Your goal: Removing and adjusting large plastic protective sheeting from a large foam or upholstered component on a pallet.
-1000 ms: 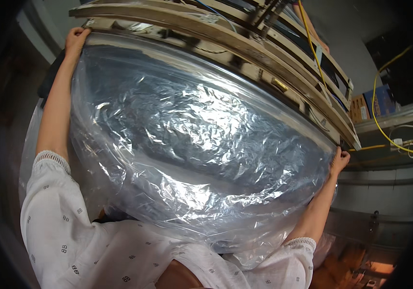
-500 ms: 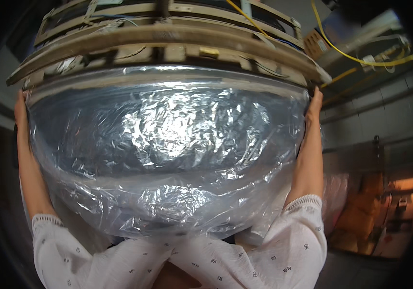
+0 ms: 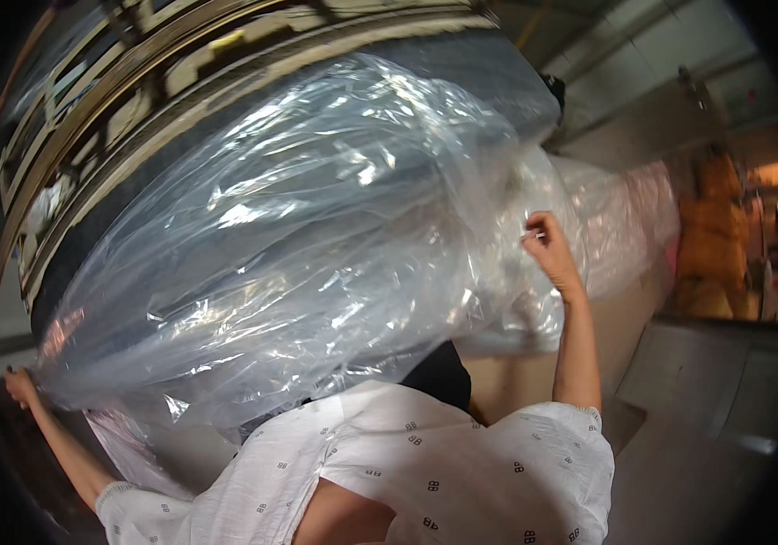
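The left hand (image 3: 20,386), lower left, pinches clear plastic film (image 3: 316,263), anchoring its folds across the dark panel (image 3: 480,68); the right hand (image 3: 550,254), right of centre, curls, its grip unclear.

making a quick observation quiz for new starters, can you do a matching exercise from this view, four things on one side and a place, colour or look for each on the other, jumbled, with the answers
Things:
1. left hand
2. right hand
3. plastic sheet
4. shirt

Descriptions:
A. white with small dark marks
B. right of the picture's centre
C. clear, shiny and creased
D. near the picture's left edge

Pairs: 1-D, 2-B, 3-C, 4-A
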The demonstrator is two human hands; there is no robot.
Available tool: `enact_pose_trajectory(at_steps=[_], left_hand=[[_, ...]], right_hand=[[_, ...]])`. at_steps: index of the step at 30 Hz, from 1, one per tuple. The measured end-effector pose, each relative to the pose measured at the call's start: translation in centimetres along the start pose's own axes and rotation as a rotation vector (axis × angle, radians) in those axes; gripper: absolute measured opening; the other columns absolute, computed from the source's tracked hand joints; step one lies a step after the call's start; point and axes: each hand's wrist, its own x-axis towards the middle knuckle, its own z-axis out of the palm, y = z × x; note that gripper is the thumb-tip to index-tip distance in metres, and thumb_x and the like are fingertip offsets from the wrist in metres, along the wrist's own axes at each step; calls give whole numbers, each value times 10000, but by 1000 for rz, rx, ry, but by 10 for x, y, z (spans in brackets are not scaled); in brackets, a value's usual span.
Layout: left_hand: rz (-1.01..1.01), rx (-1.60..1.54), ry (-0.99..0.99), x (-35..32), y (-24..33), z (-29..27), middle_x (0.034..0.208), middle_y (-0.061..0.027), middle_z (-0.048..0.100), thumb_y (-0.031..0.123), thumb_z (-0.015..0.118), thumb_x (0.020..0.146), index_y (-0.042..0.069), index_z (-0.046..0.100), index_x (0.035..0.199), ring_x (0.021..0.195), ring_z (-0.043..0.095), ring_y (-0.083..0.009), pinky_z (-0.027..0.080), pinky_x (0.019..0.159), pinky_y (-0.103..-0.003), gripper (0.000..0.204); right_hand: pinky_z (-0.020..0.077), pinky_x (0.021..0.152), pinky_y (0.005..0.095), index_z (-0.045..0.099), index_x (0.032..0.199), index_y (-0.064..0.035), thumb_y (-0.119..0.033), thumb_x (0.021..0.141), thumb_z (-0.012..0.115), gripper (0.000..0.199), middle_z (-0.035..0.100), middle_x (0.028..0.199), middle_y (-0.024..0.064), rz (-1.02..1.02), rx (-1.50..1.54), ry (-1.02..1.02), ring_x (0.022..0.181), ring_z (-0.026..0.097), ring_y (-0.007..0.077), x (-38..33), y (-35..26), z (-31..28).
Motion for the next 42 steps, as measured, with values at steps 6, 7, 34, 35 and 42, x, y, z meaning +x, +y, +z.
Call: enact_pose_trajectory(at_steps=[6, 7, 34, 35, 42], left_hand=[[988, -1043, -409, -236, 309, -198, 1133, -96, 558, 197, 475, 919, 11, 539, 1141, 1065, 507, -181, 366, 915, -271, 297], [1066, -1050, -467, -272, 339, -230, 1121, -86, 551, 180, 470, 921, 10, 548, 1111, 1065, 500, -171, 355, 919, -259, 267], [1141, -1468, -557, -373, 406, -275, 826, 3, 482, 72, 533, 888, 11, 509, 900, 780, 454, -74, 356, 726, -176, 67], [1090, -1498, -574, -372, 404, -273, 813, 14, 460, 75, 525, 894, 14, 505, 891, 758, 431, -63, 348, 707, -166, 64], [1060, -1519, -537, -372, 404, -274, 770, 44, 405, 112, 525, 906, 36, 500, 868, 689, 368, -41, 310, 632, -148, 88]], right_hand=[[402, 770, 276, 498, 1124, -56, -160, 730, 664, 440, 499, 1059, 56, -185, -85, 94, 927, 489, 160, -33, 11, 37], [404, 776, 280, 519, 1108, -50, -166, 734, 661, 417, 510, 1040, 58, -168, -52, 97, 923, 497, 167, -30, 22, 40], [310, 572, 176, 446, 999, -112, -263, 907, 511, 189, 380, 748, -50, 46, 1028, -33, 644, 345, 33, -6, -8, 16], [308, 573, 175, 436, 1013, -108, -260, 888, 547, 226, 397, 771, -47, 33, 889, -1, 652, 354, 30, -6, -10, 17], [369, 664, 178, 409, 1048, -91, -151, 792, 659, 363, 462, 880, -12, -96, 750, -14, 788, 441, 56, -14, -13, 17]])
